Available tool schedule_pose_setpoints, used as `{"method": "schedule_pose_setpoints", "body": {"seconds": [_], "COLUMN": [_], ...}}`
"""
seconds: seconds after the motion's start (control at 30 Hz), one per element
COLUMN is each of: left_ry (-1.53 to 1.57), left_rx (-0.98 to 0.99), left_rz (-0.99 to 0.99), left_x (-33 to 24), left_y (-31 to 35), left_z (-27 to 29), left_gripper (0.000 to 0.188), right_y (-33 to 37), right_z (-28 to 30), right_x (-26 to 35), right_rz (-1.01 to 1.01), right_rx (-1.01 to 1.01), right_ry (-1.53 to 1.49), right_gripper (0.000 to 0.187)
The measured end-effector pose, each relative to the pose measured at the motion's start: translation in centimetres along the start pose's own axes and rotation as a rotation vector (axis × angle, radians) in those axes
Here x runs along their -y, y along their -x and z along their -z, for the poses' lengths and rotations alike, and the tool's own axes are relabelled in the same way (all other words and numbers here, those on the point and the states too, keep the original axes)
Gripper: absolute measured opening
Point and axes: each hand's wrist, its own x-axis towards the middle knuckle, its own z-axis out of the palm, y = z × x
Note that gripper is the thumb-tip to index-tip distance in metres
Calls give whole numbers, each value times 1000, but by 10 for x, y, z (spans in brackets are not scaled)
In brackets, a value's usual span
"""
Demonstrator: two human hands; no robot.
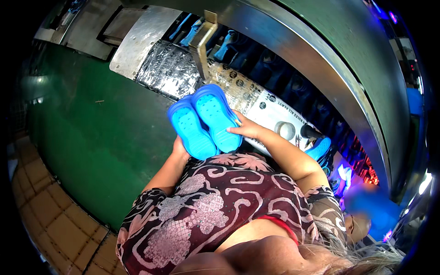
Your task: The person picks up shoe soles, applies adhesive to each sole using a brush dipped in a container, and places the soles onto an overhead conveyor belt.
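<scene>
Here's the left hand (pixel 180 148) gripping one side, the right hand (pixel 246 127) clasping the other, thumb on top — and between them, the blue clogs (pixel 210 117), side by side! Just beyond both hands, a metal bracket (pixel 201 40) — green surface (pixel 91 128) stretching leftward.

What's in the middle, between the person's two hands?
Two blue shoes, side by side, are between the left hand and right hand. The head view shows it.
</scene>
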Motion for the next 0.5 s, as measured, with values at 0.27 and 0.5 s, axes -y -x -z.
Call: {"method": "schedule_pose_setpoints", "body": {"seconds": [0.27, 0.5], "left_ry": [-276, -370], "left_rx": [32, -441], "left_rz": [94, -371], "left_x": [-20, -75], "left_y": [-60, -135], "left_z": [-106, -112], "left_gripper": [68, 32], "right_y": [55, 39], "right_z": [32, 27], "right_x": [-36, -12], "right_rz": [-126, -39], "right_rx": [-218, -164], "right_ry": [-239, -205], "right_gripper": [107, 115]}}
